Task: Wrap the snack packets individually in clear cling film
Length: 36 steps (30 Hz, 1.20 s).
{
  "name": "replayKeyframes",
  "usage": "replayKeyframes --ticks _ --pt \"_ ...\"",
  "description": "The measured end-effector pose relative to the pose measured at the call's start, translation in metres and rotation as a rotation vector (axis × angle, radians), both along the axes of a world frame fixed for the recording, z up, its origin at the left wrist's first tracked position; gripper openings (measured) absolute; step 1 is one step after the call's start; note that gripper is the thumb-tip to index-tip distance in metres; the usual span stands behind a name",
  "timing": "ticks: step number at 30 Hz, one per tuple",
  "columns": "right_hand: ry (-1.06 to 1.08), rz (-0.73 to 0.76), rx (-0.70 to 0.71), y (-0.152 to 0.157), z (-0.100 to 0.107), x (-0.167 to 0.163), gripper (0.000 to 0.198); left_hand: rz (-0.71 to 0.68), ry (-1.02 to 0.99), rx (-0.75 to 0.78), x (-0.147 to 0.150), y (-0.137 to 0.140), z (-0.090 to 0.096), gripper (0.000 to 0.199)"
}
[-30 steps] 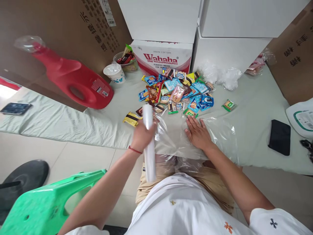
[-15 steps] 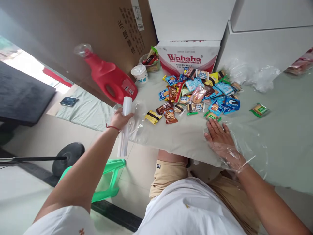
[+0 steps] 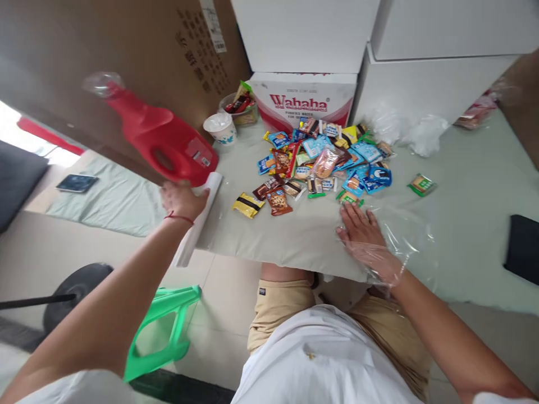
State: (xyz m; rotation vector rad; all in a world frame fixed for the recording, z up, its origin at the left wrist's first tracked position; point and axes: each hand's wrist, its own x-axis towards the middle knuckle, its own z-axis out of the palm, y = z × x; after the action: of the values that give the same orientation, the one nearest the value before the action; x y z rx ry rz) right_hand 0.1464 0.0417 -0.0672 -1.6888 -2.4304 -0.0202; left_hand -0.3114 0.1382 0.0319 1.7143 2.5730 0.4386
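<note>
My left hand (image 3: 183,201) is beside a white roll of clear plastic (image 3: 201,221) at the table's left edge, its fingers spread and its thumb against the roll. The roll lies slanted, its near end sticking out past the edge. Close behind that hand leans a red jug (image 3: 168,137) with a handle. My right hand (image 3: 364,233) lies flat with fingers stretched out, inside or under a clear plastic bag (image 3: 415,241) that reaches to the wrist. Its fingertips touch a small green-edged snack packet (image 3: 349,197) in front of a heap of wrapped snacks (image 3: 324,160).
A Wahaha water carton (image 3: 305,98) and white boxes (image 3: 429,84) stand behind the heap. Near the jug are a paper cup (image 3: 221,129) and a snack tub (image 3: 246,112). A green stool (image 3: 168,325) is below left. Black object (image 3: 522,249) and crumpled plastic (image 3: 425,134) lie right.
My left hand has shifted to the left side of the roll, which now lies down at the table edge. The view has turned a little right. My right hand stays flat.
</note>
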Motion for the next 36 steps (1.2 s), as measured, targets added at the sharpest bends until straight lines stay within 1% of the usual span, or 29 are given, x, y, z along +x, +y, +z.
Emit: replayKeyframes --ticks 1,2,3,4,5,8,10,11,12,13,15,17,19,21,24,27,29,31,34,36 --pt "-0.007 -0.002 -0.013 0.0 0.002 -0.001 0.059 0.006 0.045 0.116 0.013 -0.007 0.003 0.057" --pt "-0.015 -0.006 -0.026 0.0 0.003 -0.002 0.059 -0.046 0.065 0.228 0.03 -0.015 0.006 0.051" --pt "-0.023 -0.011 -0.038 0.0 0.005 -0.003 0.058 -0.135 0.054 0.326 0.051 -0.025 0.009 0.045" --pt "-0.03 -0.015 -0.046 0.0 0.007 -0.004 0.057 -0.232 -0.009 0.389 0.075 -0.035 0.01 0.037" --pt "-0.035 -0.018 -0.049 0.0 0.009 -0.004 0.057 -0.337 -0.124 0.402 0.102 -0.045 0.011 0.031" --pt "-0.042 0.002 -0.042 -0.002 0.014 -0.005 0.055 -0.67 -0.579 0.194 0.192 -0.064 0.004 0.029" --pt "-0.049 0.028 -0.039 -0.003 0.016 -0.006 0.052 -0.799 -0.813 0.072 0.246 -0.062 -0.008 0.03" --pt "-0.056 0.035 -0.042 -0.003 0.016 -0.007 0.051 -0.868 -0.871 0.035 0.267 -0.056 -0.016 0.03" --pt "-0.064 0.037 -0.046 -0.003 0.016 -0.007 0.05 -0.934 -0.88 0.001 0.283 -0.049 -0.025 0.029" --pt "-0.071 0.034 -0.049 -0.003 0.016 -0.008 0.049 -0.963 -0.863 -0.022 0.294 -0.04 -0.035 0.028" --pt "-0.072 0.039 -0.052 -0.003 0.017 -0.009 0.046 -1.003 -0.767 -0.064 0.302 -0.022 -0.054 0.028" --pt "-0.058 0.064 -0.043 -0.003 0.019 -0.009 0.044 -1.094 -0.672 -0.076 0.296 -0.011 -0.071 0.031" --pt "-0.054 0.094 -0.025 -0.006 0.026 -0.008 0.041 -1.191 -0.583 -0.069 0.284 -0.007 -0.082 0.035" --pt "-0.074 0.114 -0.012 -0.01 0.039 -0.006 0.037 -1.232 -0.474 -0.066 0.272 -0.011 -0.087 0.04" --pt "-0.145 0.135 -0.043 -0.02 0.062 -0.004 0.033 -1.218 -0.3 -0.11 0.263 -0.021 -0.084 0.044" --pt "-0.229 0.213 -0.156 -0.031 0.078 -0.008 0.031 -1.16 -0.211 -0.178 0.266 -0.031 -0.072 0.046" --pt "-0.269 0.274 -0.233 -0.04 0.081 -0.016 0.032 -1.115 -0.186 -0.218 0.271 -0.036 -0.064 0.045" --pt "-0.294 0.294 -0.272 -0.047 0.08 -0.027 0.033 -1.076 -0.164 -0.249 0.278 -0.042 -0.056 0.045" --pt "-0.324 0.254 -0.289 -0.053 0.079 -0.045 0.034 -1.03 -0.112 -0.279 0.285 -0.05 -0.049 0.045" --pt "-0.341 0.221 -0.302 -0.054 0.078 -0.053 0.035 -1.03 -0.063 -0.296 0.285 -0.053 -0.049 0.047"
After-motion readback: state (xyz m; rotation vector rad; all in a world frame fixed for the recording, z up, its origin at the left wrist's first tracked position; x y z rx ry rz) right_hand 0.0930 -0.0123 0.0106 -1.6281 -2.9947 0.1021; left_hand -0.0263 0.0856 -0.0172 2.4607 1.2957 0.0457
